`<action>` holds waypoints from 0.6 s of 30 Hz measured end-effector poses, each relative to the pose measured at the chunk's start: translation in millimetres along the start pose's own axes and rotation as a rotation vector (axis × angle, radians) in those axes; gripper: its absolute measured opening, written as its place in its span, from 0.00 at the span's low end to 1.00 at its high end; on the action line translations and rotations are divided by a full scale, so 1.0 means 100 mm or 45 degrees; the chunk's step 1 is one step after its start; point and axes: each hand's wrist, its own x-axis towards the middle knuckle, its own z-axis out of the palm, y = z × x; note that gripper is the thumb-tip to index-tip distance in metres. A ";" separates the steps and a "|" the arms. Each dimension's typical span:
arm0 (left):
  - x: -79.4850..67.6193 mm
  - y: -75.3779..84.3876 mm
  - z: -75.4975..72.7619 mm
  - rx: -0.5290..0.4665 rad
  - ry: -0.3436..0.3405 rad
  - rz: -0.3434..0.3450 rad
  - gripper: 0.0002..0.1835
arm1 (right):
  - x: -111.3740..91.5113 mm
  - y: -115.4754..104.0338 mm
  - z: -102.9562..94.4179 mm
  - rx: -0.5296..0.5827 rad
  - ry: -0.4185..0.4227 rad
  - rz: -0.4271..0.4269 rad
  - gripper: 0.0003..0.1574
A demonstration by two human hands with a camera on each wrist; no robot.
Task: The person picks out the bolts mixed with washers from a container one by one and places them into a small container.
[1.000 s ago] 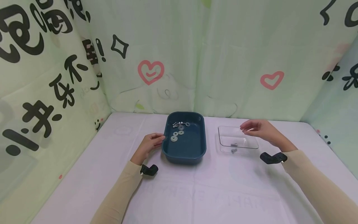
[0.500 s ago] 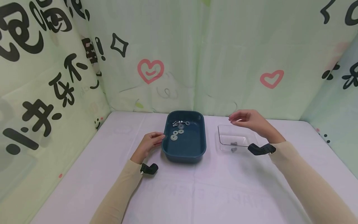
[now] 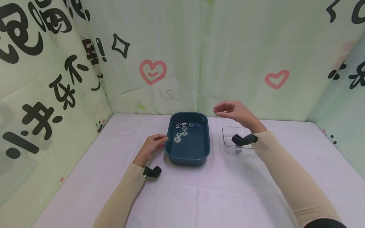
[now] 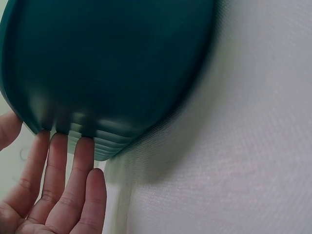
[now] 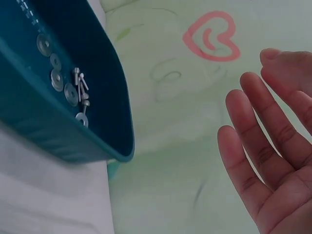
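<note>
In the head view my left hand [image 3: 154, 147] touches the left side of a dark blue bin [image 3: 201, 152]. Its straight fingers lie against the outer wall in the left wrist view, with the thumb near the edge. Flat washers [image 3: 177, 139] and several bolts [image 3: 180, 125] lie inside the bin toward its left and far end. My right hand [image 3: 238, 112] hovers above the table, to the right of the bin's far end. Its fingers are loosely bent, and nothing shows between them in the right wrist view. Below it stands a clear plastic box [image 3: 228, 145], partly hidden by the wrist camera.
Small metal pieces [image 3: 238, 151] show at the near side of the clear box. A white cloth covers the table [image 3: 196, 196]. Printed pale green curtains [image 3: 236, 47] hang behind it and along both sides.
My right hand has moved left and away from me, from over the clear box toward the bin's far right corner. The left hand and the bin have stayed in place.
</note>
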 end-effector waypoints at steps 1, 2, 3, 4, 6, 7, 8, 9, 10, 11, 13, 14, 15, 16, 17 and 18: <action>0.00 0.00 0.00 -0.001 0.001 -0.002 0.19 | 0.04 -0.02 0.02 -0.001 -0.004 -0.005 0.23; 0.00 0.00 0.00 0.002 -0.002 0.004 0.19 | 0.07 -0.04 0.04 0.002 -0.009 -0.011 0.22; 0.00 0.00 0.00 -0.002 -0.001 0.001 0.19 | 0.11 -0.05 0.07 0.008 -0.009 -0.014 0.21; 0.00 0.00 0.00 -0.005 0.001 -0.004 0.19 | 0.14 -0.07 0.09 0.013 -0.010 -0.014 0.21; 0.00 0.00 0.00 -0.006 0.001 -0.004 0.19 | 0.21 -0.10 0.14 0.023 -0.016 -0.019 0.20; 0.00 0.00 0.00 -0.004 0.001 -0.003 0.19 | 0.24 -0.11 0.16 0.027 -0.024 -0.022 0.20; 0.00 0.00 0.00 -0.003 -0.001 0.000 0.19 | 0.27 -0.12 0.18 0.031 -0.037 -0.025 0.20; 0.00 0.00 0.00 -0.005 -0.001 -0.003 0.19 | 0.31 -0.14 0.20 0.033 -0.050 -0.029 0.21; 0.00 0.00 0.00 -0.003 -0.002 -0.001 0.20 | 0.34 -0.15 0.22 0.032 -0.065 -0.033 0.21; -0.01 0.00 0.00 -0.002 -0.003 0.002 0.20 | 0.37 -0.16 0.25 0.033 -0.074 -0.036 0.21; -0.01 0.00 0.00 -0.001 -0.003 0.003 0.20 | 0.44 -0.17 0.31 0.046 -0.085 -0.036 0.21; -0.01 0.00 0.00 0.000 -0.005 0.004 0.20 | 0.47 -0.18 0.34 0.046 -0.092 -0.038 0.21; -0.01 0.00 0.00 -0.002 -0.005 0.001 0.19 | 0.50 -0.18 0.37 0.047 -0.094 -0.036 0.20; -0.01 0.00 0.00 -0.001 -0.006 0.002 0.20 | 0.53 -0.19 0.40 0.048 -0.099 -0.039 0.20; -0.01 0.01 0.00 -0.001 -0.005 -0.001 0.20 | 0.56 -0.19 0.43 0.056 -0.099 -0.037 0.20; -0.01 0.01 0.00 -0.001 -0.005 -0.005 0.20 | 0.59 -0.19 0.45 0.061 -0.108 -0.037 0.20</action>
